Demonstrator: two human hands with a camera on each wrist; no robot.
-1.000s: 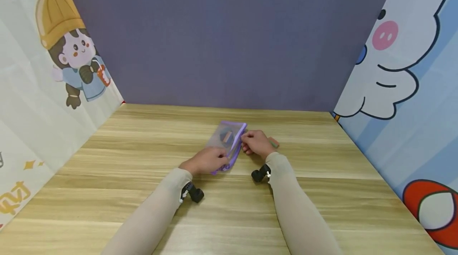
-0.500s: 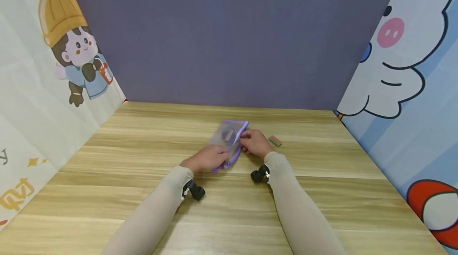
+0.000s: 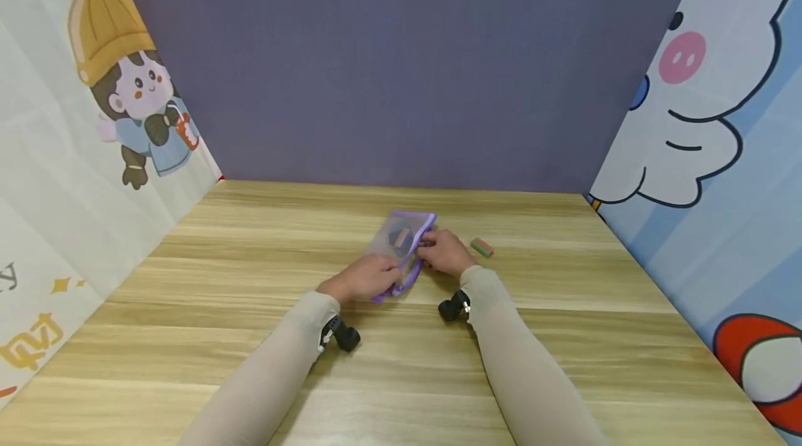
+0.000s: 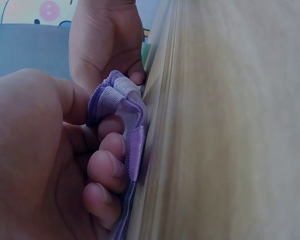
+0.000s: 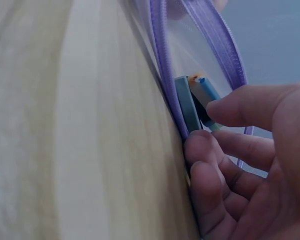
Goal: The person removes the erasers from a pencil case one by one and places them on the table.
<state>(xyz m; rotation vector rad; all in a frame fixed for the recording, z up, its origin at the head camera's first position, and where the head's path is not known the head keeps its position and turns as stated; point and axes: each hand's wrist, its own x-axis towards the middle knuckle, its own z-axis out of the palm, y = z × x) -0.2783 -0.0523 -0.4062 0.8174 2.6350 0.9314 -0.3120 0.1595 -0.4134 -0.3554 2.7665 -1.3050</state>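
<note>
A see-through zip pouch (image 3: pixel 381 240) with purple edging lies on the table, its zip side towards my right hand. Through its clear face show a dark round thing (image 3: pixel 392 232) and a pinkish bar (image 3: pixel 402 237). My left hand (image 3: pixel 370 276) grips the purple zip edge (image 4: pixel 135 150) at the near end, fingers curled under it. At the parted mouth, my right hand (image 3: pixel 445 252) pinches a small blue-and-white block (image 5: pixel 206 90) between thumb and forefinger. Beside that block, inside the opening, stands a grey-green flat piece (image 5: pixel 188 105); what it belongs to I cannot tell.
A small red-and-green block (image 3: pixel 482 246) lies on the wooden table (image 3: pixel 564 279), right of my right hand. A dark grey panel (image 3: pixel 401 70) rises behind the table. Printed cloth walls stand on the left and right.
My right hand has shifted slightly left and down at the pouch mouth, and the red-and-green block shows more fully beside it. My left hand keeps its grip on the pouch.
</note>
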